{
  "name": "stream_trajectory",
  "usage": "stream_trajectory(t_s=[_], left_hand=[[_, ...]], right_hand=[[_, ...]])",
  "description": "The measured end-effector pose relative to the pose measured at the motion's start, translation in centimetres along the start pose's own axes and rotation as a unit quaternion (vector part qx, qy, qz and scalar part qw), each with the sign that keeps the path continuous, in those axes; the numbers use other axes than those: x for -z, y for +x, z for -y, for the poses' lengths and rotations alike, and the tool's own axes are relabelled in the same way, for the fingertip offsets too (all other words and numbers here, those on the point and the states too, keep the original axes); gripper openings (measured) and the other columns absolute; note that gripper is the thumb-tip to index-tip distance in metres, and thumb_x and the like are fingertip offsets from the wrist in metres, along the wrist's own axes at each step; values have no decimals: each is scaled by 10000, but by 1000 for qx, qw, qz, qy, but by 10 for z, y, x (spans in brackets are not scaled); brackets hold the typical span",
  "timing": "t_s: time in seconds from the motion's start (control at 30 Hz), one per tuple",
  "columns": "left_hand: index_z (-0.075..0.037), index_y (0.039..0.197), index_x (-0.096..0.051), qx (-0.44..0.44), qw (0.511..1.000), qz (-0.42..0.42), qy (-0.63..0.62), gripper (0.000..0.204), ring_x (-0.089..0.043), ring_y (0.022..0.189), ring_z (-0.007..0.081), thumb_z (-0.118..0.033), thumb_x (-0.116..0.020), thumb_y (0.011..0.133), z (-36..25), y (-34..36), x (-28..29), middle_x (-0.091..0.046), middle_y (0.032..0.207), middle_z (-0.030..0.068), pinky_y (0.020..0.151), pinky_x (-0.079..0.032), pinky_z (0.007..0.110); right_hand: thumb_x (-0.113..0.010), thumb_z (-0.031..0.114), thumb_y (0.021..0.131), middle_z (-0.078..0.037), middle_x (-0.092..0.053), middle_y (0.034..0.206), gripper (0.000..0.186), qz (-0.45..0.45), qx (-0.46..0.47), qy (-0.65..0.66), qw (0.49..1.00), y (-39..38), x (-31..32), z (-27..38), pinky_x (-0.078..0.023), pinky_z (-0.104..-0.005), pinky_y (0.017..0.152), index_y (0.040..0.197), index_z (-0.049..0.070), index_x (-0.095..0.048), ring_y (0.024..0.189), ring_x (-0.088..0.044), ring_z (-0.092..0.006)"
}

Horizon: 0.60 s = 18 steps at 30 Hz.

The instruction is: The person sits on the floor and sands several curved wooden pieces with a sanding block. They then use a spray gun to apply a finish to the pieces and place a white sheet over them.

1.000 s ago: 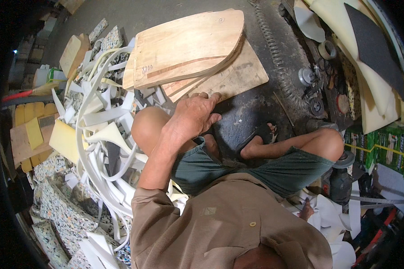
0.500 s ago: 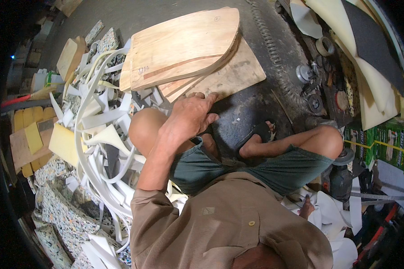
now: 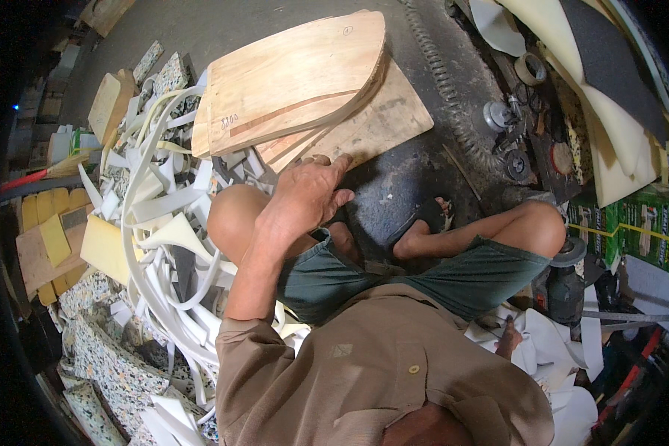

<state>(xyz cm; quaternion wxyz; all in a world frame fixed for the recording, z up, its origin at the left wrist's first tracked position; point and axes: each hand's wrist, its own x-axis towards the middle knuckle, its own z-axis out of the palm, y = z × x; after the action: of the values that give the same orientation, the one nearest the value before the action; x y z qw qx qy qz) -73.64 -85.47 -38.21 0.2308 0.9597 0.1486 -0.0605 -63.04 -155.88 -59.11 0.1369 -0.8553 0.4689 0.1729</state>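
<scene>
My left hand (image 3: 305, 195) reaches across the left knee. Its fingers are loosely extended with the thumb apart, and the fingertips rest at the near edge of a thin, stained wooden board (image 3: 394, 111). Nothing is held in it. On top of that board lies a stack of pale wooden panels (image 3: 290, 70), each curved at the right end, with a brown stripe along the upper one. Low on the right, part of my right hand (image 3: 508, 340) shows beside white sheet scraps (image 3: 546, 342); my body covers most of it, so its grip is hidden.
White and yellow foam offcuts (image 3: 163, 245) heap up on the left, with speckled foam blocks (image 3: 119, 357) below. A coiled hose (image 3: 442, 78) runs along the floor. To the right stand a tape roll (image 3: 530, 68), a dark power tool (image 3: 565, 290) and green packages (image 3: 647, 223).
The whole view has shifted slightly, so the panels sit a little farther left. My left hand stays at the board's edge, and the boards have not visibly moved.
</scene>
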Motion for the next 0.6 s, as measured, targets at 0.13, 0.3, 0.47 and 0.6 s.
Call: stream_trajectory(t_s=[0.13, 0.3, 0.47, 0.6], left_hand=[[-21, 1244, -550, 0, 1000, -3, -4, 475, -630, 916, 405, -240, -715, 856, -2, 0, 2, -641, 924, 206, 771, -505, 479], [-19, 1304, -519, 22, 999, 26, -11, 528, -623, 962, 427, -246, -709, 866, -3, 2, 4, -658, 995, 212, 802, -498, 498], [-36, 1310, -522, 20, 999, 30, 8, 522, -628, 955, 423, -246, -708, 870, -1, 3, 1, -652, 1003, 214, 788, -505, 494], [-41, 1288, -530, 12, 1000, 20, 2, 509, -632, 914, 416, -253, -713, 863, 3, 3, -3, -648, 934, 205, 764, -514, 490]], right_hand=[[-851, 660, 582, -255, -631, 1101, 1050, -24, -22, 29, 999, -3, -2, 5, -600, -453, 677, 1229, -12, -368, 841, -681, -410], [-799, 719, 608, -234, -643, 1064, 1058, -45, -35, -46, 997, 16, -9, 3, -599, -452, 685, 1195, -53, -376, 812, -692, -394], [-708, 761, 696, -224, -654, 996, 1042, 30, 12, -65, 997, 27, -11, -4, -595, -433, 688, 1188, -112, -426, 849, -689, -373], [-701, 708, 750, -234, -658, 996, 957, -16, 77, -65, 995, 25, -15, -6, -592, -460, 669, 1168, -122, -470, 764, -685, -373]])
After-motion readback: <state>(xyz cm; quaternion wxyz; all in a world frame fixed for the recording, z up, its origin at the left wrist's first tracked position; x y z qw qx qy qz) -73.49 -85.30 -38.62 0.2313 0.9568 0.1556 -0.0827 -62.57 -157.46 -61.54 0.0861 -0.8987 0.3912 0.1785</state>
